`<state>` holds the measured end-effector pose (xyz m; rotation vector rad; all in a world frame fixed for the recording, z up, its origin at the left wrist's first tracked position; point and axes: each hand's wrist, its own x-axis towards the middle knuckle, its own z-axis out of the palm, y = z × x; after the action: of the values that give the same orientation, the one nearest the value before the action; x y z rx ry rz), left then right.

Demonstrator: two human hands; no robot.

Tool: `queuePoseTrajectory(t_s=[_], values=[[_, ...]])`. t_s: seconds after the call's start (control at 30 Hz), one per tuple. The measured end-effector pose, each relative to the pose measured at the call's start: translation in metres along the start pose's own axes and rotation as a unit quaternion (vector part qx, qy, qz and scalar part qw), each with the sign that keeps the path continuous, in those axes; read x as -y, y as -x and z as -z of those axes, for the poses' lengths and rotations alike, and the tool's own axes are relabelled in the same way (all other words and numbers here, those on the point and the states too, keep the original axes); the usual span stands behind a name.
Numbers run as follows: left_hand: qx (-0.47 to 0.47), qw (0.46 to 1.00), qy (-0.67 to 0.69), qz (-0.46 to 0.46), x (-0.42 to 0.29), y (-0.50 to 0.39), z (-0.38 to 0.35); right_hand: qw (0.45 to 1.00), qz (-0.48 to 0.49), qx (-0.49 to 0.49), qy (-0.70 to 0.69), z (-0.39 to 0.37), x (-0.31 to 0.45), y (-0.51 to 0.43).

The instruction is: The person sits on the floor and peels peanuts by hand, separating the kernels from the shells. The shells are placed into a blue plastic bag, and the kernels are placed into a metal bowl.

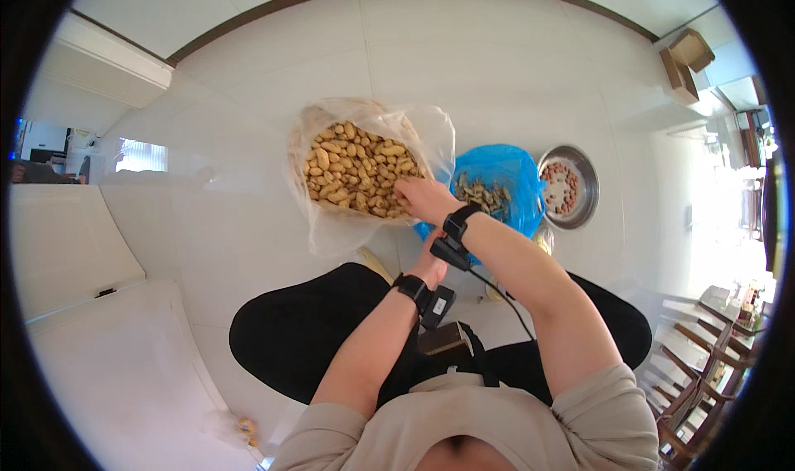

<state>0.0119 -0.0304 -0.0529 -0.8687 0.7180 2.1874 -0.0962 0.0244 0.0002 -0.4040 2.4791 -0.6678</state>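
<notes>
A clear plastic bag [442, 129] full of unshelled peanuts [357, 166] lies wide open on the floor before me. My right hand [425, 199] reaches over its right side, with curled fingertips down among the peanuts; whether they grip one is hidden. Beneath my right wrist, my left hand [435, 256] is near the front edge of a blue plastic bag [525, 166]. Its fingers are mostly covered by the right wrist and strap. Broken peanut shells [481, 194] lie inside the blue bag. To its right, a round metal bowl [587, 188] holds reddish shelled peanut kernels [562, 188].
Glossy white tiles [248, 129] cover the floor. A black cable [506, 297] runs from my right wrist's device towards my lap. Wooden chairs [695, 378] stand at the right, and an open cardboard box [683, 67] sits far right. My bent knees flank the work area.
</notes>
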Motion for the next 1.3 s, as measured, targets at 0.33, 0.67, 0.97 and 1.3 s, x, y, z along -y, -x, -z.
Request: queuePoseTrajectory(t_s=[0.33, 0.67, 0.97, 1.3], values=[[0.041, 0.932, -0.314, -0.177, -0.022, 0.018, -0.023, 0.735, -0.121, -0.132, -0.654, -0.039, -0.062, 0.101], [0.077, 0.793, -0.564, -0.217, -0.007, -0.01, -0.025, 0.333, -0.127, -0.109, -0.928, -0.165, -0.092, 0.143], [-0.065, 0.942, -0.312, -0.108, -0.007, -0.011, -0.022, 0.689, -0.589, -0.217, -0.363, -0.279, -0.128, 0.221], [0.04, 0.942, -0.331, -0.032, -0.023, -0.011, -0.057, 0.394, -0.776, -0.265, -0.416, -0.271, -0.112, 0.22]])
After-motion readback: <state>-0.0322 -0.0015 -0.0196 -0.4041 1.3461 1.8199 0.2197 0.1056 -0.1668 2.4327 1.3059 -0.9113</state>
